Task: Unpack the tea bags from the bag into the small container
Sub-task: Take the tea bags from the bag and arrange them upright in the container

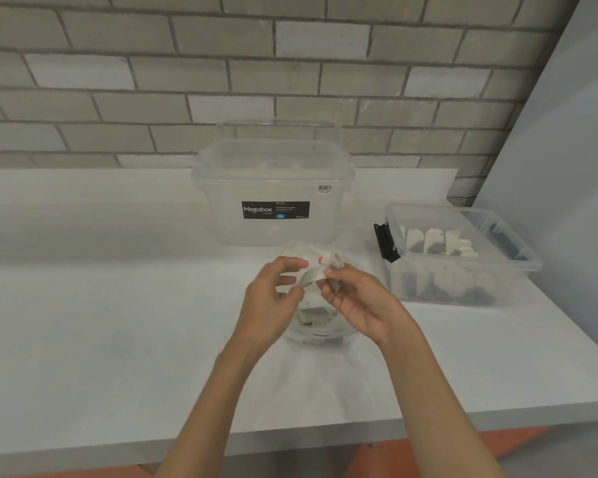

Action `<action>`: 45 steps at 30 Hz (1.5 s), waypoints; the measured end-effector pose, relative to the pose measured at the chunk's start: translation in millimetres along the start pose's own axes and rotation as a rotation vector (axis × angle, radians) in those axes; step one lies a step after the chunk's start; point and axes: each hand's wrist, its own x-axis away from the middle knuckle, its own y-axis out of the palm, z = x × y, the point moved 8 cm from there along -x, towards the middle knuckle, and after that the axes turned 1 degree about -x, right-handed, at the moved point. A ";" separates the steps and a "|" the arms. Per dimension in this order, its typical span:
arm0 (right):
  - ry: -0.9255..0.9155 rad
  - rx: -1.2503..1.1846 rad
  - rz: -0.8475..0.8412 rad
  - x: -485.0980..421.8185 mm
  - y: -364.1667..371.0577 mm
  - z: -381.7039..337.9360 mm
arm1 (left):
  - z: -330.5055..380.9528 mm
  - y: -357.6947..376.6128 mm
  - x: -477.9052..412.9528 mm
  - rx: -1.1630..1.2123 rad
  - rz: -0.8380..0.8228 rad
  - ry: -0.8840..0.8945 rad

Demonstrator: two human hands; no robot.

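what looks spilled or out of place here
Nothing stands out: tea bags sit inside the container, none loose on the table, and the left hand and right hand grip the bag's top.

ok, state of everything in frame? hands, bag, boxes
left hand: grips the bag's top
right hand: pinches the bag's top from the other side
bag: clear, standing on the table, top held between the hands
tea bags in bag: a few left at the bottom
small container: lid off, partly filled with tea bags
latch: black, unclipped
Megabox: upright at the back; lid unclear
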 end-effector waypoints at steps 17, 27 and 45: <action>-0.175 0.352 0.039 11.4 5.8 -15.1 | -20.1 19.8 -6.0 0.470 -0.108 -0.317; -0.270 0.263 0.036 9.9 11.2 -23.5 | 17.9 9.9 -34.0 0.149 -0.221 -0.135; -0.168 0.454 -0.113 10.8 19.3 -64.2 | 54.2 -23.1 -69.4 -0.072 -0.179 0.073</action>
